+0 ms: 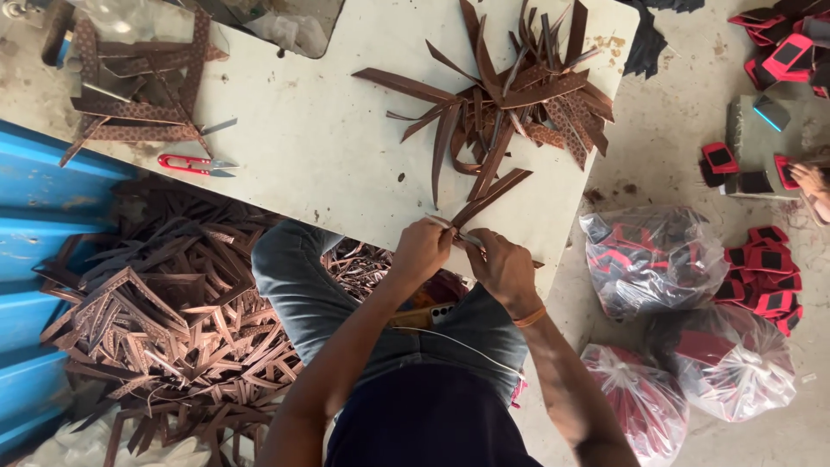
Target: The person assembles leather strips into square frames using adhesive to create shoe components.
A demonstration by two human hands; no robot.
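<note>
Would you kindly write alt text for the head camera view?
Seen from above, a seated person's left hand and right hand pinch a brown strap piece at a pale table edge. More straps and red snips lie on it.

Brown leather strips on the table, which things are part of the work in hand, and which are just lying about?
In hand: left hand, right hand, V-shaped brown leather strip, brown strip pile.
Lying about: red thread snips, clear bags of red-black pieces, blue metal sheet.
</note>
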